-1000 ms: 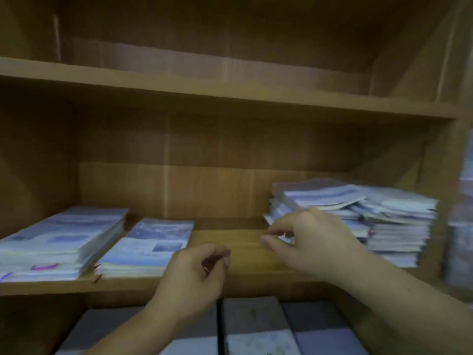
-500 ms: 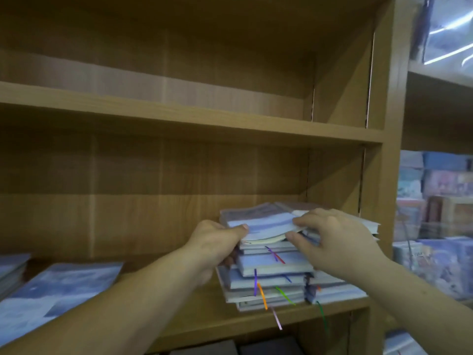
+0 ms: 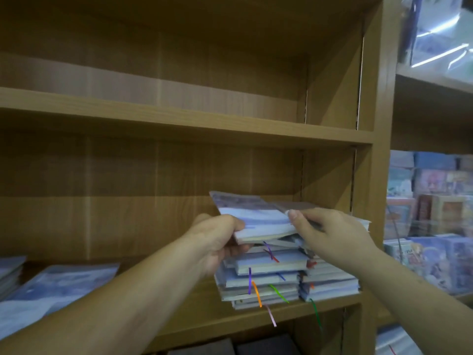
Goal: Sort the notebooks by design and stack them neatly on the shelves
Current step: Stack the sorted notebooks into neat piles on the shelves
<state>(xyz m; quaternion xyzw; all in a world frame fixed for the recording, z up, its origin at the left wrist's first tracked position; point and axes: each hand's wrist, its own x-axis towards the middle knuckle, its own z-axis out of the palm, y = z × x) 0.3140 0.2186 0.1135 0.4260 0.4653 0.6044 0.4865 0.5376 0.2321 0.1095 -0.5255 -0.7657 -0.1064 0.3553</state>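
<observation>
Top notebook point(image 3: 256, 221) pale blue and lilac with white bands, ribbon bookmarks point(image 3: 256, 294) at 5 o'clock purple, orange, green, pink, red, shelf point(image 3: 179, 124) honey-brown woodgrain, notebook at 8 o'clock point(image 3: 58, 285) blue washed with white, multicoloured covers point(image 3: 435, 185) at 3 o'clock

I'm facing a brown wooden bookcase point(image 3: 373, 73); its upper shelf point(image 3: 179, 121) lies in dim, warm light. To my right a neighbouring rack point(image 3: 432, 82) holds colourful boxes point(image 3: 432, 179), with glossy plastic point(image 3: 440, 34) above catching white glare.

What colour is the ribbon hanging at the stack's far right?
That ribbon is green; head view.
</observation>
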